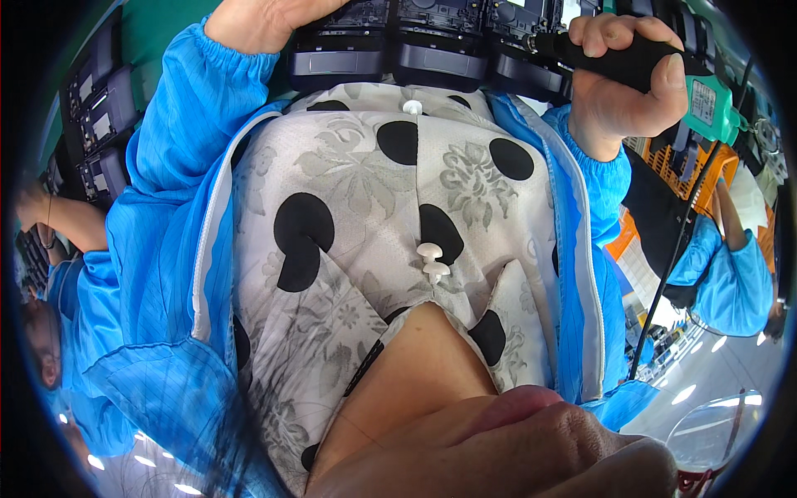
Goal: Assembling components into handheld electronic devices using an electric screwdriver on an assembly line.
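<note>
My right hand [618,95] is wrapped round the black grip of an electric screwdriver [710,108] with a green rear end. The screwdriver lies sideways, its tip pointing left over the rightmost of several dark plastic housings [440,65]. Those housings stand in a row in front of my body, with open insides showing small parts. My left hand [261,21] is at the upper edge, beside the left end of the row. Its fingers run out of the picture, so whether it holds anything is hidden.
More dark housings [104,120] lie in a row at the left on a green surface [158,37]. A co-worker's arm [75,228] is at the far left, and another person's blue sleeve [735,286] at the right. Orange bins [664,170] and a dark cable [671,270] are on the right.
</note>
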A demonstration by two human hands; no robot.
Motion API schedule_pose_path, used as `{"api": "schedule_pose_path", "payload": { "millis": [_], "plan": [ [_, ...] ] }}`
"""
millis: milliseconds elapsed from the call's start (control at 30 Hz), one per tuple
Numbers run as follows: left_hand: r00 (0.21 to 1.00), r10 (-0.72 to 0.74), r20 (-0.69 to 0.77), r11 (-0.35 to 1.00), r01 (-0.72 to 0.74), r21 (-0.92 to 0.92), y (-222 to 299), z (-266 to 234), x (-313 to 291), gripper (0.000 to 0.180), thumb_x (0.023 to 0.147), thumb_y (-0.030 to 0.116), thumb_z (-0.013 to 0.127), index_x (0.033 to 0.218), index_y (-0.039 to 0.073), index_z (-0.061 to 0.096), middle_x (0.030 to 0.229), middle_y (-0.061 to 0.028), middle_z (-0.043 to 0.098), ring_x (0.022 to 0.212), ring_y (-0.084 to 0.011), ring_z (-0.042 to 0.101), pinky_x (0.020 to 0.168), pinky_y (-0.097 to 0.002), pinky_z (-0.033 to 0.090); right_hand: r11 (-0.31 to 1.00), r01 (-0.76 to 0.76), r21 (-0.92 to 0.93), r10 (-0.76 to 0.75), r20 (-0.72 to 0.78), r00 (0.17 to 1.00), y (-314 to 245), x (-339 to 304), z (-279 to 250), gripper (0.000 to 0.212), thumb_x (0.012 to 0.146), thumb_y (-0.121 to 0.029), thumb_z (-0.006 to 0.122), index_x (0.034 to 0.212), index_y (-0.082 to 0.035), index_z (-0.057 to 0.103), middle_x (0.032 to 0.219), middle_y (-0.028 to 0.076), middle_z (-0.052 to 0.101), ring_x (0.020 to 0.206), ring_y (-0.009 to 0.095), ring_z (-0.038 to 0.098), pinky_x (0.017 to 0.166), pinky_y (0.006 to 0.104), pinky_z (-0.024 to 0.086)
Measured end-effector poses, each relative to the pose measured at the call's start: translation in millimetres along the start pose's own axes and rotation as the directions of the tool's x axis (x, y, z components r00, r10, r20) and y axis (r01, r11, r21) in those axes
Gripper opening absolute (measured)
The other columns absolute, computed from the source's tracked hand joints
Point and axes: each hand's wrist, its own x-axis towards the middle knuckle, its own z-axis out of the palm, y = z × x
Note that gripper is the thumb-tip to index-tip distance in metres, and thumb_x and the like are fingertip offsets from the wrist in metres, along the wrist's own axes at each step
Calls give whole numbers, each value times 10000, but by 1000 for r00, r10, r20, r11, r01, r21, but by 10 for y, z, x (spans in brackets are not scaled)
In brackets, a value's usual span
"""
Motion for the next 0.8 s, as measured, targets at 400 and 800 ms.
{"api": "schedule_pose_path", "payload": {
  "millis": [400,800],
  "plan": [
    [997,-2,82,1000,3,-13,-23,-116,31,141,1017,153,665,1067,24,689,946,-82,725,806,-176,719,713,-264,609,974,110,-196,-113,-4,994,40,-38,336,388,972,-403,650,1061,-34,564,824,81,630,631,178,588,613,341,511],
    [981,-73,179,995,84,-53,44,-57,-209,144,1013,149,672,1116,48,679,1014,-66,746,914,-177,744,825,-270,614,995,-104,7,103,64,993,-435,379,382,516,895,-475,501,1130,-70,717,833,96,634,713,234,539,687,442,405]
  ]
}}
